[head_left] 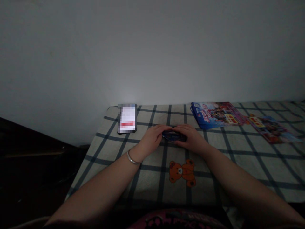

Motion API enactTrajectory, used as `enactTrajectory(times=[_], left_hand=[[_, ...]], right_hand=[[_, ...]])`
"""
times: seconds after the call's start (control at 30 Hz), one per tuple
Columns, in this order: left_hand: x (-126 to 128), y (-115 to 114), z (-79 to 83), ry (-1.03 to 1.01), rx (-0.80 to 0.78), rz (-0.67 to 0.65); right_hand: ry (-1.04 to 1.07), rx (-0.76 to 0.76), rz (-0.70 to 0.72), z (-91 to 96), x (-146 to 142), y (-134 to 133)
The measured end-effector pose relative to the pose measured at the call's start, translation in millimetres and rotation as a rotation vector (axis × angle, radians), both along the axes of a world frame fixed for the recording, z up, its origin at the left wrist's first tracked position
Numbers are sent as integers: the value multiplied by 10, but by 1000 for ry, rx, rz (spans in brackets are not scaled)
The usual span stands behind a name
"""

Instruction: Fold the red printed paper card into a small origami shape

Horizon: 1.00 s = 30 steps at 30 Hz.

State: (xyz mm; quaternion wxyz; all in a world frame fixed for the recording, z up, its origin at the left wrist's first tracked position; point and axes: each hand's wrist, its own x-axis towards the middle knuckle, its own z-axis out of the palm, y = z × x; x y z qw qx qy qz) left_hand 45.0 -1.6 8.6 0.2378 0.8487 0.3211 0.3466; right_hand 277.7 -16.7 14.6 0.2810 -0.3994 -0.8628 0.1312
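Both of my hands meet over the checked cloth, around a small dark blue object point(173, 136) that looks like a pack or deck of cards. My left hand point(152, 138), with a silver bangle on its wrist, curls its fingers over the object's left end. My right hand point(192, 138) wraps over its right end. Most of the object is hidden under my fingers.
A lit phone point(127, 118) lies at the far left of the checked cloth point(238, 152). Two colourful printed sheets or booklets point(215, 114) point(271, 128) lie at the far right. An orange bear print point(183, 171) marks the cloth near me. A pale wall stands behind; the left is dark.
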Motion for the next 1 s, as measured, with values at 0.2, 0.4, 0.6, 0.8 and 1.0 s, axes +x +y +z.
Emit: enactTrajectory(times=[0.2,0.4,0.6,0.8,1.0], left_hand=[[-4,7,20,4,9,-2],[-4,-1,5,67,-14,42],[25,-19,28,179,-21,105],[26,-25,33,147,-53,141],[19,-32,17,100,-88,153]], right_hand=[[-3,-14,25,-45,47,38],[27,-59,-51,-85,61,60],[106,-113,-71,-90,55,48],[166,-146,-47,-93,47,30],[130,-74,-13,8,19,-11]])
